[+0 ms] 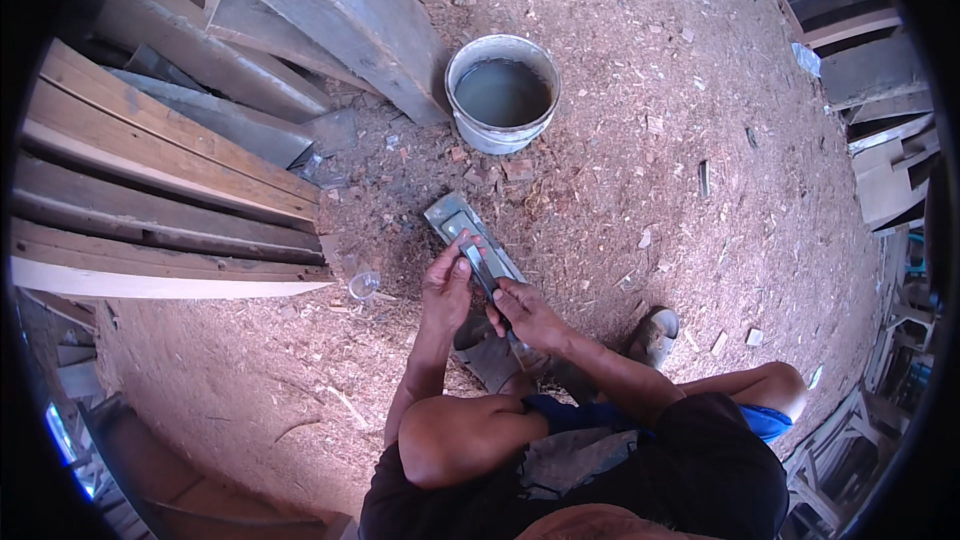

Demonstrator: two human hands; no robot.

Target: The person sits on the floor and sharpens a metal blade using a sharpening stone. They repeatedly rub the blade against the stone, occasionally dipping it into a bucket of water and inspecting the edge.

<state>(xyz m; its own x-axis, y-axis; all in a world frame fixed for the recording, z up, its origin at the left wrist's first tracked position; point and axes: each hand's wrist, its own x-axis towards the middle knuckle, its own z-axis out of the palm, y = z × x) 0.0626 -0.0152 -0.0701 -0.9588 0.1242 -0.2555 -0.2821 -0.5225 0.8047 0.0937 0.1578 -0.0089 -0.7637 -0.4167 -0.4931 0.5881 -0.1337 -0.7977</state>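
Both of my hands are closed on a flat, dark metal blade point(481, 262), slanting away from me to the left. My left hand point(447, 282) pinches its far end, with the thumb on top and the fingertips along the edge. My right hand point(528, 313) grips the near part, whose end is partly hidden by the fingers, so its exact kind does not show. Below and beyond the blade lies a long grey block point(440, 208), like a sharpening stone on a base; my hands cover its near part.
A whitish bucket point(500, 142) of cloudy grey water stands beyond the block. Stacked planks point(170, 155) and a thick beam point(340, 20) crowd the left. A clear plastic cup point(363, 285) lies by the plank ends. Wood shavings cover the ground point(640, 180); more boards point(880, 70) lean at right.
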